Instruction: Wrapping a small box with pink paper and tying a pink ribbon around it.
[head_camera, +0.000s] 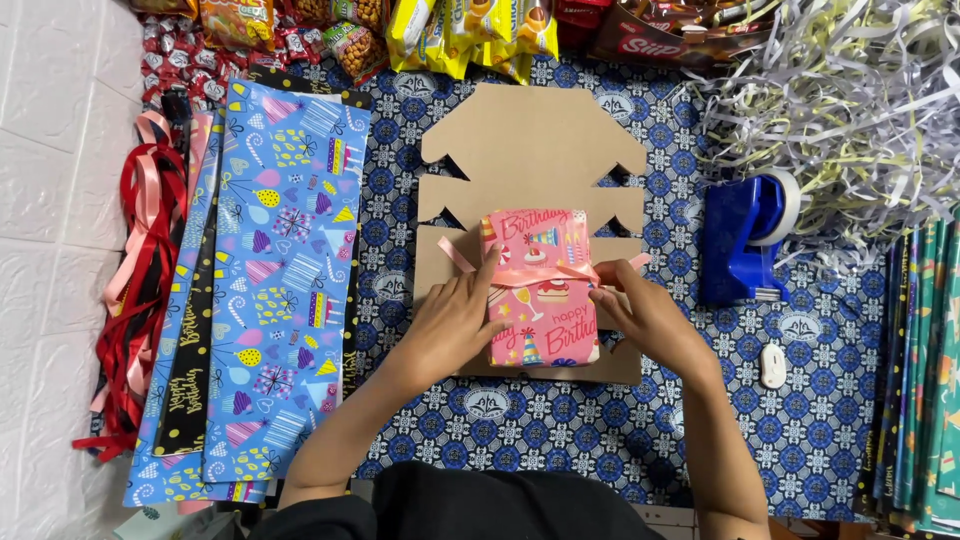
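Two hands worked at one small gift box (541, 288) wrapped in pink paper printed with party hats, cake and glasses. The box lay near the middle of the counter (640, 420), on a flat brown cardboard cutout (532, 140) with notched edges. The left hand (455, 320) rested against the box's left side, fingers spread flat over the paper and index finger pointing up toward the ribbon. The right hand (640, 312) sat at the box's right edge, fingertips pinched together on a pale pink satin ribbon (545, 272) that crossed the box from side to side; one loose end trailed off to the upper left.

A blue patterned cloth covered the counter. Left of the cutout lay flat sheets of blue wrapping paper (280, 280) with a glossy printed party pattern, and beside them a bundle of red and pink ribbons (140, 290). Right of the box stood a blue plastic tape dispenser (745, 240) with a roll of clear tape. Shredded paper strips (850, 100), white and pale yellow, were heaped at the upper right. Packaged snacks (440, 30) lined the far edge.
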